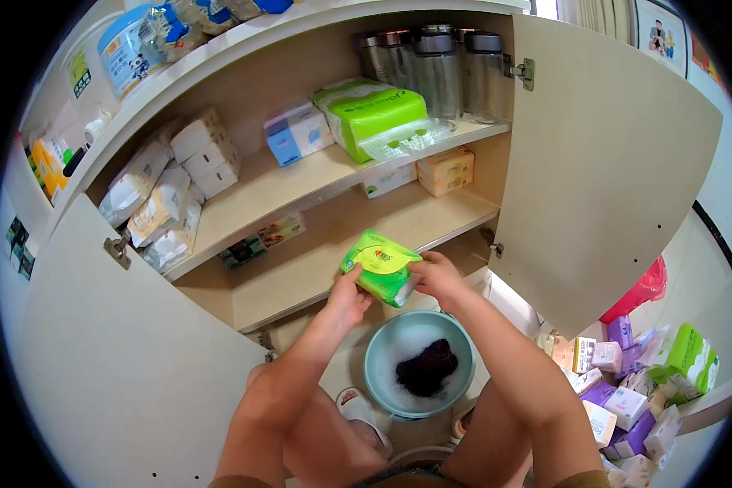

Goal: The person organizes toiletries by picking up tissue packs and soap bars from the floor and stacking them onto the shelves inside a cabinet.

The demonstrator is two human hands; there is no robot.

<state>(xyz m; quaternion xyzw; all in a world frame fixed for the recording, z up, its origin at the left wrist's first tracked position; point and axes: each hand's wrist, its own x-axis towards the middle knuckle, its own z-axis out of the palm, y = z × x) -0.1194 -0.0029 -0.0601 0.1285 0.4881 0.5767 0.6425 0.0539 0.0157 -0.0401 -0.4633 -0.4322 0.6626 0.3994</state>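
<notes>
Both my hands hold a small green and yellow soft pack of tissues [381, 270] in front of the open cabinet. My left hand [350, 297] grips its lower left side, thumb on the front. At the right end, my right hand [439, 276] pinches the pack's edge. Below my hands, between my legs, stands a light blue basin [371, 389] of sudsy water with a dark cloth [427, 368] in it. Behind the pack is the cabinet's lower shelf [333, 264].
The upper shelf holds white tissue packs [163, 191], a large green pack [370, 114] and glass bottles [439, 73]. An orange pack [446, 171] sits below. Cabinet doors [602, 163] stand open on both sides. Many tissue packs [626, 407] lie piled at right.
</notes>
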